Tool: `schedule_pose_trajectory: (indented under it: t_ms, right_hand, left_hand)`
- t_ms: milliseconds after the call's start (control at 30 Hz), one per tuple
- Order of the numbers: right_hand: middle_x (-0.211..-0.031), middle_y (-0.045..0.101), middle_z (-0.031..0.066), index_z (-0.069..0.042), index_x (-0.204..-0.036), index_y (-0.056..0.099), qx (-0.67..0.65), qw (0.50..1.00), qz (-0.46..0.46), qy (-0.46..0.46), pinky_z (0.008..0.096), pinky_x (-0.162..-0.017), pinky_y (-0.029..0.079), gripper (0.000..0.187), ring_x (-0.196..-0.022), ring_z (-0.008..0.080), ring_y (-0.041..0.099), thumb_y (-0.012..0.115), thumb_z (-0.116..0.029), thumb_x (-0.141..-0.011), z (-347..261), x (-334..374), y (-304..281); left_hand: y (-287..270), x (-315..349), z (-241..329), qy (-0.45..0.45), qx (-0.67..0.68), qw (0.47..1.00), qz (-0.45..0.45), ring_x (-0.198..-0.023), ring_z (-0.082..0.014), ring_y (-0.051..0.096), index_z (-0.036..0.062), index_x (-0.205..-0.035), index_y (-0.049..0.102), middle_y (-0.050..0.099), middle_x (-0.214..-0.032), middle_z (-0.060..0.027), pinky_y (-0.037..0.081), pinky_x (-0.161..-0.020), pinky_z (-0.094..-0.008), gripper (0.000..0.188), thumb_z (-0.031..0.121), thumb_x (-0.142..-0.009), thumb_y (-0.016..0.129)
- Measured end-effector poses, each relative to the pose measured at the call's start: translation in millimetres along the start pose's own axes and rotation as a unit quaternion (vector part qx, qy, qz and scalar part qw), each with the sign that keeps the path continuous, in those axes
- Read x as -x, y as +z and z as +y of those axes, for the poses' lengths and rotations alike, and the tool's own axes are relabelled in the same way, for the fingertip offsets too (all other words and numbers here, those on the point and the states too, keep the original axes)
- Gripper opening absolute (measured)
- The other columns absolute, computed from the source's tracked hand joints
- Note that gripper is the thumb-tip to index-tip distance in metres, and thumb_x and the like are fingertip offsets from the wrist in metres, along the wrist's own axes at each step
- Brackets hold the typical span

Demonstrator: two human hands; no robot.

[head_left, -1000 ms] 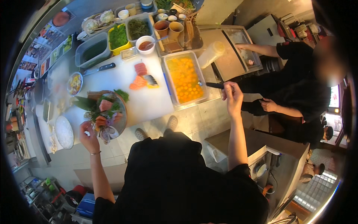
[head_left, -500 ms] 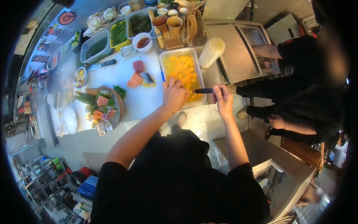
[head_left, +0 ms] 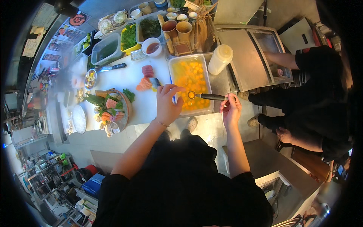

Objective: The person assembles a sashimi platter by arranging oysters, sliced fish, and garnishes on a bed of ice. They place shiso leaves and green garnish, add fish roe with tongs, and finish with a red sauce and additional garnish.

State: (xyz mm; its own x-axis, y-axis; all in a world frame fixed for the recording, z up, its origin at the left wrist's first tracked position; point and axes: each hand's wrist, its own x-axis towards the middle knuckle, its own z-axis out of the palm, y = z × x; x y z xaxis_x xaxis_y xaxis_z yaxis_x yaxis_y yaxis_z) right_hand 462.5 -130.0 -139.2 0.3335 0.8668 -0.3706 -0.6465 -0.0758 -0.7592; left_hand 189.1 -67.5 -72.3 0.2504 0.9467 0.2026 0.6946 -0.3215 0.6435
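My right hand (head_left: 230,108) pinches the end of the black handle of a small round spoon (head_left: 212,97). The spoon lies level over a clear tub (head_left: 210,108), and its bowl holds a round orange-yellow piece that looks like an egg yolk. Many such rounds in yellow liquid (head_left: 189,77) fill the tub. My left hand (head_left: 169,104) hovers at the tub's near left side, fingers spread and curved, with nothing seen in it. Slices of red fish (head_left: 148,70), orange fish (head_left: 144,84) and a silver-skinned piece, partly hidden by my left hand, lie on the white board.
A round platter (head_left: 126,113) of sashimi, leaves and oysters stands left on the board (head_left: 143,109). A knife (head_left: 113,67), a sauce bowl (head_left: 152,47) and tubs of greens (head_left: 130,38) sit behind. A white squeeze bottle (head_left: 221,59) stands right of the yolk tub. A co-worker (head_left: 317,68) reaches into a steel-topped cooler.
My left hand has come away from the spoon and spread its fingers. The spoon's bowl now shows above the tub with a yolk-like round in it. The whole view has shifted slightly.
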Motion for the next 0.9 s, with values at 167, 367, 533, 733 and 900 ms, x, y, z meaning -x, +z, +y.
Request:
schedule_pose_trajectory:
  t_ms: [167,367,533,733,900]
  right_hand:
    - [-0.073,0.068,0.0057,-0.007,-0.106,0.068,0.013,0.999,-0.012,-0.035,0.0307,-0.047,0.047,0.021,-0.055,0.0158,0.062,0.067,-0.027,-0.112,-24.5,-4.9,26.5]
    - [-0.072,0.068,0.0046,-0.008,-0.104,0.070,-0.010,1.000,0.019,-0.003,0.0269,-0.048,0.044,0.021,-0.057,0.0128,0.060,0.067,-0.027,-0.113,-43.5,-8.2,49.1]
    - [-0.071,0.066,0.0039,-0.008,-0.106,0.069,-0.040,0.997,0.068,0.024,0.0283,-0.046,0.042,0.018,-0.054,0.0137,0.057,0.065,-0.024,-0.112,-57.7,6.1,56.4]
    - [-0.070,0.064,0.0026,-0.008,-0.110,0.072,0.047,0.995,0.033,-0.081,0.0281,-0.046,0.041,0.017,-0.054,0.0129,0.057,0.067,-0.023,-0.110,-43.8,5.5,16.1]
    - [-0.078,0.063,-0.0006,-0.010,-0.118,0.070,0.093,0.984,0.144,-0.046,0.0263,-0.055,0.041,0.024,-0.069,0.0109,0.059,0.066,-0.032,-0.111,5.8,-5.8,-25.4]
  left_hand:
    - [1.4,-15.1,-4.4,0.040,0.178,0.983,-0.033,-0.117,-0.0349,0.057,0.0076,-0.127,0.075,0.068,-0.122,-0.0122,0.045,-0.108,-0.0449,0.028,0.020,-0.102,0.076]
    - [17.1,-21.5,-11.3,-0.011,0.230,0.967,-0.112,-0.121,-0.0321,0.056,0.0080,-0.104,0.079,0.069,-0.120,-0.0090,0.042,-0.108,-0.0445,0.022,0.029,-0.107,0.073]
    - [29.9,0.6,-16.5,0.076,-0.057,0.989,-0.109,-0.128,-0.0312,0.053,0.0179,-0.110,0.080,0.067,-0.125,-0.0080,0.039,-0.103,-0.0548,0.017,0.026,-0.095,0.079]
    - [43.6,27.4,-16.8,0.064,-0.085,0.994,-0.024,-0.151,-0.0455,0.038,0.0285,-0.153,0.064,0.051,-0.160,-0.0139,0.033,-0.114,-0.0684,0.068,0.037,-0.089,0.083]
    - [10.0,85.9,-26.9,0.078,-0.123,0.985,-0.091,-0.169,-0.0539,-0.003,0.0312,-0.162,0.058,0.012,-0.184,-0.0255,0.002,-0.125,-0.0853,0.073,0.057,-0.096,0.075]
